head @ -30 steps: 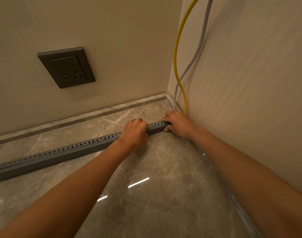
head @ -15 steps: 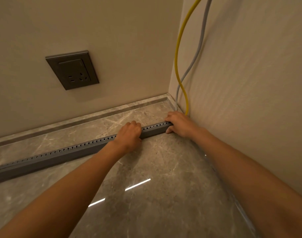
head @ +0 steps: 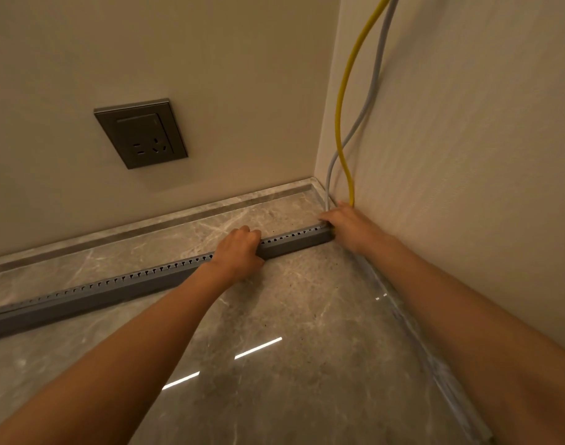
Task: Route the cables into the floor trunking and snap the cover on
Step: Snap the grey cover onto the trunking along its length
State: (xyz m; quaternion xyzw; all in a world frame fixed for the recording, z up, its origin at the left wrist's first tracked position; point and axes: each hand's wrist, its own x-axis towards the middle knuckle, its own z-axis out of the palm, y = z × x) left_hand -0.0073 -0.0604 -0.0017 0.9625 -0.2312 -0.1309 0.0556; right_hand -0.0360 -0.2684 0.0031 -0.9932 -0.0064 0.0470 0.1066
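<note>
A long grey floor trunking [head: 120, 285] with a row of small holes along its top runs from the left edge to the room corner on the marble floor. My left hand [head: 239, 252] is curled over it, gripping it a little short of its right end. My right hand [head: 345, 224] rests on the trunking's right end by the corner, fingers bent over it. A yellow cable [head: 340, 101] and a grey cable [head: 369, 97] hang down the right wall and drop behind my right hand; their lower ends are hidden.
A dark wall socket [head: 141, 133] sits on the back wall above the floor. A stone skirting strip [head: 146, 228] runs along the back wall. The right wall [head: 467, 155] stands close beside my right arm. The glossy floor [head: 274, 364] reflects a ceiling light.
My left hand has slid left along the trunking, away from my right hand, so more of the holed top shows between them. The right hand stays at the corner end.
</note>
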